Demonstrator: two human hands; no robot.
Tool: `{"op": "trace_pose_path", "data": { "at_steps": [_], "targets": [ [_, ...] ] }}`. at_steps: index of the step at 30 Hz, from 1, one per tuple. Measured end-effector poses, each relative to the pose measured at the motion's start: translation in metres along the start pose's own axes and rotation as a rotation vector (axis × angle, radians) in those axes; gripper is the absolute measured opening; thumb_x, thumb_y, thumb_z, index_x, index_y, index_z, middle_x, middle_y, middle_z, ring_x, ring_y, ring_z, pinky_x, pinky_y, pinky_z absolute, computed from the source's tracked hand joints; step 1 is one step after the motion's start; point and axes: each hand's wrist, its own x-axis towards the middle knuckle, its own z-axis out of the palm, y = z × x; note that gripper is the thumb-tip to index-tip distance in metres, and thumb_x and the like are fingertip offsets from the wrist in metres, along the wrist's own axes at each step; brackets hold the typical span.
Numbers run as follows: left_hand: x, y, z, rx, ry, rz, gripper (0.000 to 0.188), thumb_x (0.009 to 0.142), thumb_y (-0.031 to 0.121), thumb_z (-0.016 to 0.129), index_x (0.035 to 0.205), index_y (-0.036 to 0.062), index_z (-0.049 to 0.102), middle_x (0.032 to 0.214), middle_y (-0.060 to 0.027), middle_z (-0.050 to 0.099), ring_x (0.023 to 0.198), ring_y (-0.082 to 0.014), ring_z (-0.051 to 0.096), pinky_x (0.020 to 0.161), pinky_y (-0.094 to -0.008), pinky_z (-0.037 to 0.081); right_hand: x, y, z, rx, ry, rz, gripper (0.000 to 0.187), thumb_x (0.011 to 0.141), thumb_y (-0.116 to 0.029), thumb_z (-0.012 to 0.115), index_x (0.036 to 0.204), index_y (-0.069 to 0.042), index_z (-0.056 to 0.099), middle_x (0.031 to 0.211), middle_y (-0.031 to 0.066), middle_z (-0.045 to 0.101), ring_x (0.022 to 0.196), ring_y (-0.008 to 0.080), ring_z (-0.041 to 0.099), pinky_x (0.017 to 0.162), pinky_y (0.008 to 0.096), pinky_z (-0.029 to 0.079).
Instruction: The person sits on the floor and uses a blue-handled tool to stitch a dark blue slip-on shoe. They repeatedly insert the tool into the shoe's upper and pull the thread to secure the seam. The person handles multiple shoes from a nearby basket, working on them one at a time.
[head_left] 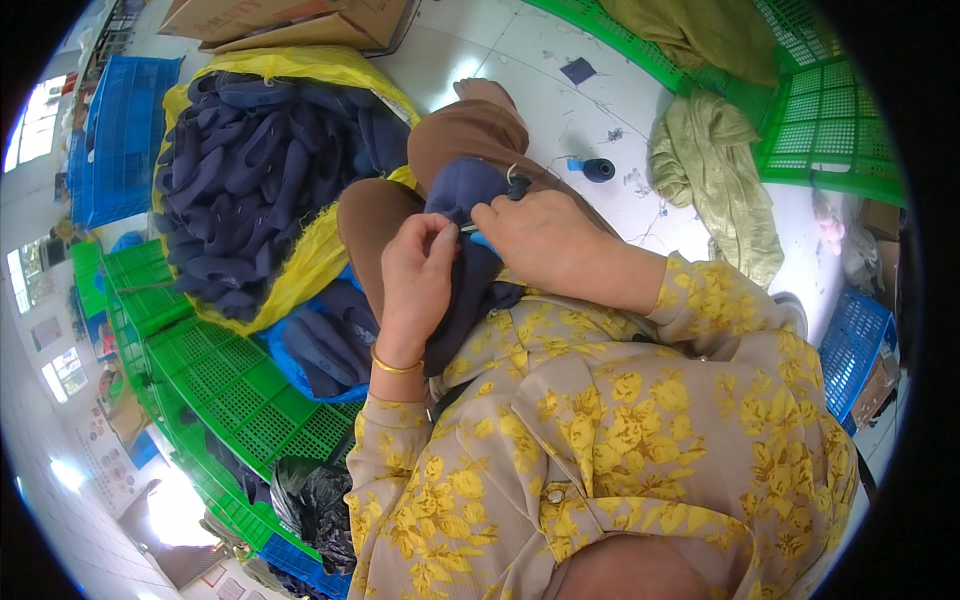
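Observation:
My left hand [418, 272] is closed, thumb and fingers pinching the edge of a navy fabric piece [466, 188] that lies over my lap. My right hand [548, 238] is closed around what looks like a pair of thread snips [517, 187]. Their dark handle sticks up above the knuckles, and a short metal tip shows between my two hands, against the fabric. The fingers hide the rest of the tool. More navy cloth hangs down between my forearms.
At left, a yellow woven sack [300, 270] is full of navy slipper-shaped fabric pieces [265, 160]. Beside my left forearm, a blue bag [290, 368] holds more. Green crates [230, 400] stand left and upper right. A dark thread spool [598, 170] and olive cloth [715, 170] lie on the floor.

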Motion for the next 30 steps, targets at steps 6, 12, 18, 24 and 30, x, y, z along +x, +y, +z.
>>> {"op": "trace_pose_path", "data": {
  "at_steps": [6,12,18,24,30],
  "targets": [
    [-0.002,0.003,0.003,0.077,0.042,0.049,0.010,0.092,0.010,0.061,0.091,-0.0004,0.061,0.074,-0.0030,0.062,0.068,-0.0088,0.055,0.063,-0.0252,0.046,0.000,0.001,0.003,-0.048,-0.002,-0.019,0.020,0.079,-0.015,0.065,0.093,-0.004,0.056,0.080,0.0118,0.066,0.073,0.0279,0.069,0.060,0.0370,0.054],
    [-0.023,0.040,-0.039,-0.091,-0.179,-0.058,0.011,0.094,0.010,0.062,0.090,0.0002,0.063,0.080,0.0016,0.061,0.077,-0.0053,0.054,0.071,-0.0215,0.045,-0.004,0.015,-0.028,0.339,-0.016,0.175,0.023,0.087,-0.018,0.062,0.105,-0.006,0.055,0.088,0.0127,0.067,0.078,0.0324,0.067,0.066,0.0393,0.052],
    [-0.045,0.053,-0.052,0.453,-0.160,0.236,0.016,0.080,0.011,0.074,0.091,0.0024,0.066,0.083,-0.0052,0.065,0.077,-0.0190,0.059,0.068,-0.0294,0.047,0.003,0.016,-0.004,0.543,0.191,-0.051,0.030,0.080,-0.008,0.060,0.109,-0.016,0.062,0.089,0.0100,0.067,0.082,0.0335,0.064,0.071,0.0441,0.049],
    [-0.085,0.039,-0.072,0.773,-0.314,0.312,0.036,0.065,0.021,0.081,0.095,0.0063,0.068,0.087,-0.0069,0.065,0.079,-0.0288,0.052,0.073,-0.0375,0.045,-0.009,0.036,-0.002,0.526,0.081,0.059,0.022,0.081,-0.005,0.057,0.102,-0.011,0.064,0.094,0.0102,0.068,0.085,0.0308,0.064,0.073,0.0390,0.050],
    [-0.113,0.018,-0.051,1.034,-0.053,0.481,0.017,0.069,0.010,0.065,0.086,0.0109,0.065,0.071,-0.0039,0.052,0.069,-0.0246,0.051,0.060,-0.0361,0.044,-0.014,0.029,-0.008,0.788,0.159,0.333,0.013,0.086,-0.008,0.060,0.099,-0.007,0.061,0.083,0.0054,0.064,0.069,0.0159,0.056,0.066,0.0292,0.045]
  ]
}}
